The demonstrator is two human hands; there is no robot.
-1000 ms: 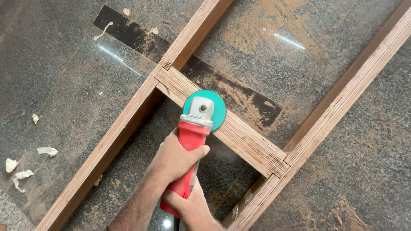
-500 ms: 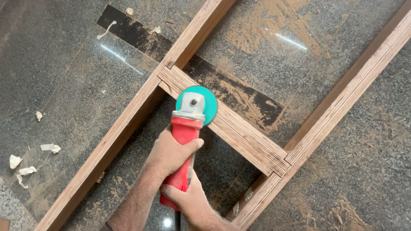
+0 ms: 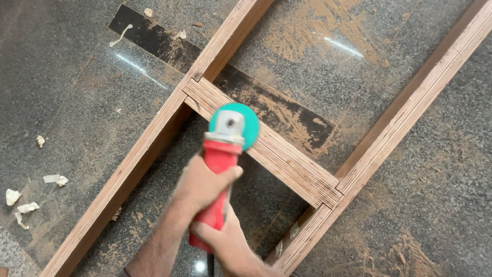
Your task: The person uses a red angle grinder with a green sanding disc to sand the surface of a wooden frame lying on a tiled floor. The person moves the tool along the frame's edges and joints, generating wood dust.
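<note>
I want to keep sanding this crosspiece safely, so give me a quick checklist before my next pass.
1. Both hands on the grinder: left hand around the body, right hand at the rear. Ok.
2. Green disc sits on the crosspiece. Ok.
3. Fingers away from the disc. Ok.
4. Frame clamped to the floor: cannot tell.
5. Cord routing: cannot tell.
6. Sawdust and wood chips on the floor. Not ok.

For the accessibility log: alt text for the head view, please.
Both hands, left hand ahead of right hand, grip a red angle grinder whose green disc rests on the crosspiece of a plywood frame lying on a dusty stone floor.
</note>
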